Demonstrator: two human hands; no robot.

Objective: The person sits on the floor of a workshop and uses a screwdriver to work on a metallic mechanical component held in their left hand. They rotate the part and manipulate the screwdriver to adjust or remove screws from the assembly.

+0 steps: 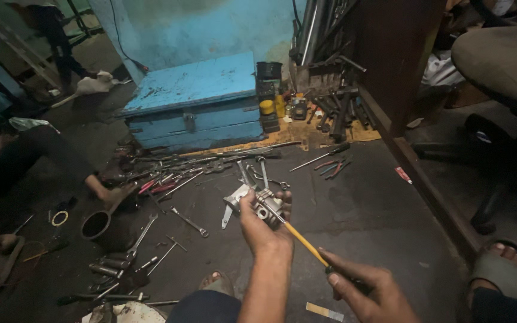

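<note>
My left hand (262, 226) grips a small silver metal engine part (258, 202), held up over the dark floor. My right hand (369, 289) holds a screwdriver (305, 241) with a yellow shaft and dark handle. Its tip is pressed into the metal part, beside my left fingers. Both forearms come in from the bottom edge, and my sandalled foot (215, 281) shows just below the left arm.
Wrenches and other tools (186, 173) litter the floor ahead and to the left. A blue metal box (195, 101) stands behind them. Another person's leg and foot (100, 190) lie at left near a round metal cup (96, 225). A wooden beam (426, 185) runs along the right.
</note>
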